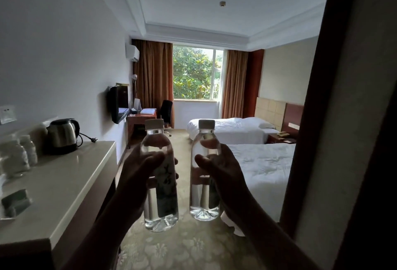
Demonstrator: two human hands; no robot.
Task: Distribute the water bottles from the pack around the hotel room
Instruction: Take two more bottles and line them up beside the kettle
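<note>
I hold two clear water bottles upright in front of me, both full and white-capped. My left hand grips the left bottle around its labelled middle. My right hand grips the right bottle the same way. The two bottles stand side by side, a small gap between them, over the carpeted aisle. The pack is not in view.
A pale counter on the left carries a steel kettle and wrapped cups. Two white beds lie on the right. A desk with a black chair stands by the window. A dark door frame closes off the right side.
</note>
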